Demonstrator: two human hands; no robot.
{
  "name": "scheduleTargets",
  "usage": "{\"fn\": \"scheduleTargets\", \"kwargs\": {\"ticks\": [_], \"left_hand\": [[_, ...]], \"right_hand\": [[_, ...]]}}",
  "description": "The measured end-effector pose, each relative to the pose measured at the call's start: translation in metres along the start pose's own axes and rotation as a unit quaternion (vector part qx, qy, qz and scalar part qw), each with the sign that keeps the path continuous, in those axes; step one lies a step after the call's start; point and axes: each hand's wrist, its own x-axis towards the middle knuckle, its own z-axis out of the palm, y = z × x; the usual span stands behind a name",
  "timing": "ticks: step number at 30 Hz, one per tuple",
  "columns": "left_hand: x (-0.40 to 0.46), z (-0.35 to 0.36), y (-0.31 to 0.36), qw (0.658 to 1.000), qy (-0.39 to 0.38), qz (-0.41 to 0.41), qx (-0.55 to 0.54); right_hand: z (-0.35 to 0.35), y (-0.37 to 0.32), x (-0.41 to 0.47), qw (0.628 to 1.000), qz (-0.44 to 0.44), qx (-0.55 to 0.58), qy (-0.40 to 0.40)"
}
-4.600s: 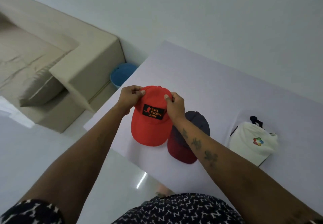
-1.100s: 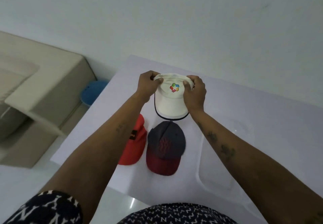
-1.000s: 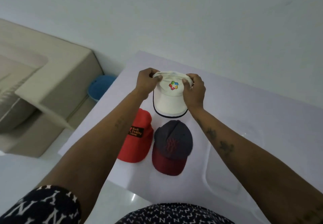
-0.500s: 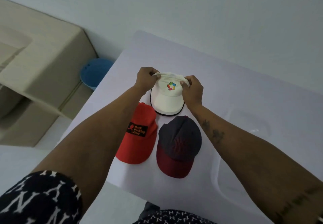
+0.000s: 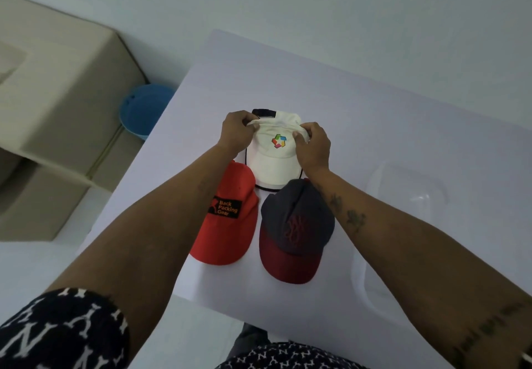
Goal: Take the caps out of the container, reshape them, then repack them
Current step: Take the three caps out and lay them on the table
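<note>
Your left hand (image 5: 235,130) and right hand (image 5: 313,145) pinched the white cap (image 5: 273,157) at its crown sides, evidently to reshape it. It lay on the table (image 5: 374,115), touching the navy cap (image 5: 295,224), beside the red cap (image 5: 227,224); the clear container (image 5: 403,224) stood right.

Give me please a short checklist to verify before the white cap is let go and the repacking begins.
1. Both hands hold the white cap: ok. The left hand and the right hand pinch its crown from each side.
2. White cap lies on the table: ok, brim toward the person.
3. Crown fully reshaped: cannot tell, the fingers cover its sides.
4. Red cap and dark cap out and ready: ok, side by side near the table edge.
5. Clear container free to receive caps: ok, it looks empty, to the right of the caps.
6. Container lid: cannot tell, none is seen.
</note>
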Motion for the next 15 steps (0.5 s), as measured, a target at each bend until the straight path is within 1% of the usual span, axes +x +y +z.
{"fn": "scheduleTargets", "kwargs": {"ticks": [4,6,8,10,12,15], "left_hand": [[-0.004,0.005,-0.002,1.0,-0.003,0.0,0.007],[-0.007,0.005,-0.004,1.0,0.01,0.0,0.017],[-0.015,0.006,-0.008,0.999,0.04,0.014,0.032],[-0.032,0.009,-0.007,0.996,0.078,0.048,0.015],[-0.055,0.011,0.001,0.989,0.113,0.095,-0.029],[-0.095,0.017,0.014,0.974,0.133,0.161,-0.086]], "right_hand": [[-0.008,0.003,-0.006,1.0,0.011,-0.002,-0.008],[-0.014,0.004,-0.009,1.0,0.018,0.008,-0.014],[-0.022,0.008,-0.016,1.0,0.027,0.005,-0.01],[-0.036,0.012,-0.025,0.999,0.035,0.002,0.005],[-0.052,0.016,-0.033,0.998,0.053,0.01,0.021],[-0.07,0.019,-0.049,0.996,0.076,0.036,0.041]]}}
